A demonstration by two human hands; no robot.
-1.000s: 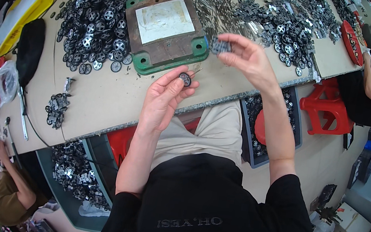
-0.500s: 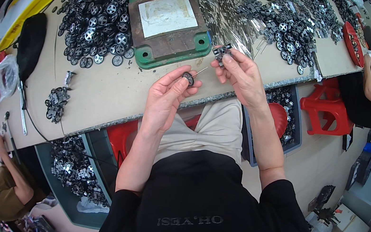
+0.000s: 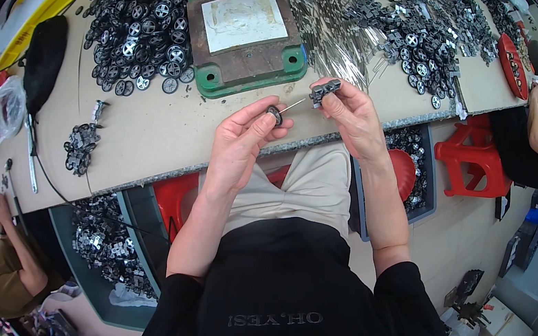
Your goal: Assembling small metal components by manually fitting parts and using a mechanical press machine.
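Observation:
Between thumb and fingers, my left hand [image 3: 246,135] pinches a small black toy wheel [image 3: 275,115]. From the wheel a thin metal axle rod [image 3: 293,106] points up and right, its far end at the dark plastic bracket [image 3: 325,93]. That bracket is held in my right hand [image 3: 354,119], gripped by thumb and fingertips. Whether the rod has entered the bracket I cannot tell. Both hands are over the table's near edge, just in front of a green press base [image 3: 252,91] with a white plate [image 3: 245,22] on it.
Left of the press lies a heap of black wheels [image 3: 138,30]; right of it, loose metal rods [image 3: 344,37] and more brackets [image 3: 382,18]. A small bracket pile [image 3: 80,148] sits at the left. Bins of parts [image 3: 108,241] flank my legs. Two people work nearby.
My right hand has turned the bracket and lowered it slightly, bringing it against the rod's tip. The left hand keeps its hold on the wheel almost in place.

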